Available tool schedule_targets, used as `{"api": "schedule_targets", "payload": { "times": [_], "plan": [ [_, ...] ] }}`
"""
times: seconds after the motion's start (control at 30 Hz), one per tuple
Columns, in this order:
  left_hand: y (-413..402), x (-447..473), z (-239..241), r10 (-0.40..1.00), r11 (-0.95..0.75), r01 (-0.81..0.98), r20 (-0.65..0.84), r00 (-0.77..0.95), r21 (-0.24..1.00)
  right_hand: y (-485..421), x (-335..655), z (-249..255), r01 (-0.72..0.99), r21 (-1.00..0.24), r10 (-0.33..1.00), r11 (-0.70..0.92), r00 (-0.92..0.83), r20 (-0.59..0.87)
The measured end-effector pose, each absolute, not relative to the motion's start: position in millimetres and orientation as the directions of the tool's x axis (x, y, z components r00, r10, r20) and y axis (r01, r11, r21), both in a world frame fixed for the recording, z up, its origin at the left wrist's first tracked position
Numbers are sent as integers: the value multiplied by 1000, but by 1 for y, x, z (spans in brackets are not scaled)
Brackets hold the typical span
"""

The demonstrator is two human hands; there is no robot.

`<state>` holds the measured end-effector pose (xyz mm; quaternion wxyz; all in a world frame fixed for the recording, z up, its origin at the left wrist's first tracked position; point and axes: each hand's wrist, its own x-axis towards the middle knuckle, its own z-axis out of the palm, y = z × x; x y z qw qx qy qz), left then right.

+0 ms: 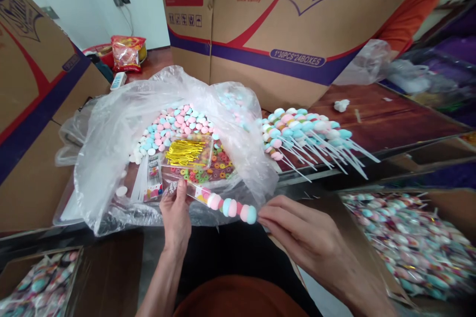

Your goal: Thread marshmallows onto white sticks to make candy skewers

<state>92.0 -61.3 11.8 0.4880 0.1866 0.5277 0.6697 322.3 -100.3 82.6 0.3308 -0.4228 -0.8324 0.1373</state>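
Observation:
Between my hands a candy skewer (pixel 232 208) of pink, blue and white candies lies partly inside a clear printed wrapper (pixel 199 192). My left hand (pixel 176 213) pinches the wrapper's far end with thumb and fingers. At the other end, my right hand (pixel 301 230) closes its fingertips on the skewer, by the last blue candy; the stick itself is hidden in the fingers. Just beyond sit a clear tray of gold twist ties (pixel 186 152), a stack of flat printed wrappers (pixel 153 176), white sticks (pixel 139 181), loose pastel candies (pixel 178 121) and ring-shaped candies (pixel 221 163).
A crumpled plastic bag (pixel 111 124) surrounds the loose candies. Unwrapped skewers (pixel 305 131) are piled on the table (pixel 372 114) to the right. Boxes of wrapped skewers (pixel 420 252) stand at lower right and lower left. Large cartons (pixel 245 54) wall off the back. An orange sleeve (pixel 416 10) shows behind.

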Motion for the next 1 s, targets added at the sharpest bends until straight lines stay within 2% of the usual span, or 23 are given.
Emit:
{"api": "schedule_targets", "payload": {
  "times": [0.13,0.33,0.47,0.63,0.8,1.0],
  "plan": [
    [-61,90,9,815,59,-430,-292,-500,901,-101,321,79,652,-496,814,573,-384,436],
    [-62,89,7,787,64,-461,-329,-522,885,-102,316,71,631,-595,849,497,-213,484],
    [-61,94,11,771,65,-514,-370,-519,855,-105,309,65,644,-587,838,490,-163,521],
    [-61,99,12,779,57,-559,-387,-493,827,-110,306,59,687,-527,819,500,-178,545],
    [-63,98,13,803,66,-571,-383,-457,818,-109,311,61,681,-517,823,519,-236,516],
    [-64,96,10,842,2,-426,-231,-487,905,-109,314,63,715,-395,771,577,-316,553]
  ]
}}
